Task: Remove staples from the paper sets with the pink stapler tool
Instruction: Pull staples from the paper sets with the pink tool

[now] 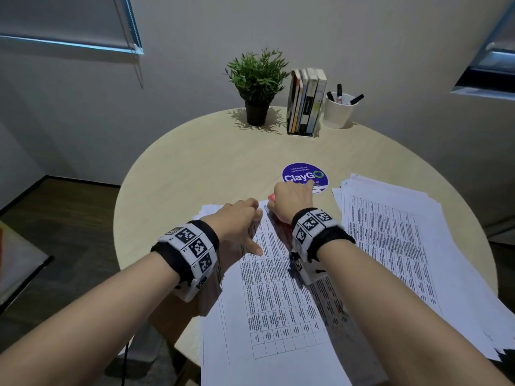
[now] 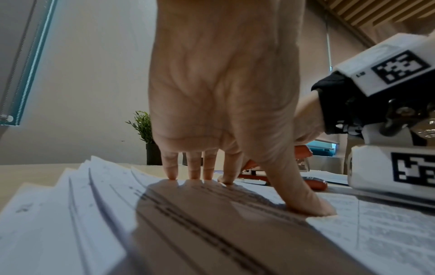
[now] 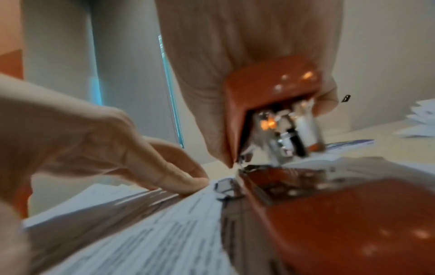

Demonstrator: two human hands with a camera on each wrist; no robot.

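Observation:
My right hand (image 1: pixel 291 200) grips the pink stapler tool (image 3: pixel 270 83), whose top is raised off its base (image 3: pixel 341 214). In the head view only a bit of the pink stapler tool (image 1: pixel 271 196) shows past the knuckles. Its metal tip (image 3: pixel 227 186) lies on the far corner of the printed paper set (image 1: pixel 278 288). The staple itself cannot be made out. My left hand (image 1: pixel 250 227) presses that set down just left of the tip, with the fingertips (image 2: pixel 195 174) and thumb (image 2: pixel 310 206) on the top sheet.
A thick stack of printed sheets (image 1: pixel 390 232) lies on the right of the round table (image 1: pixel 195 162). A blue round sticker (image 1: pixel 303 175) is just beyond my right hand. A potted plant (image 1: pixel 257 87), books (image 1: pixel 306 101) and a pen cup (image 1: pixel 338 110) stand at the far edge.

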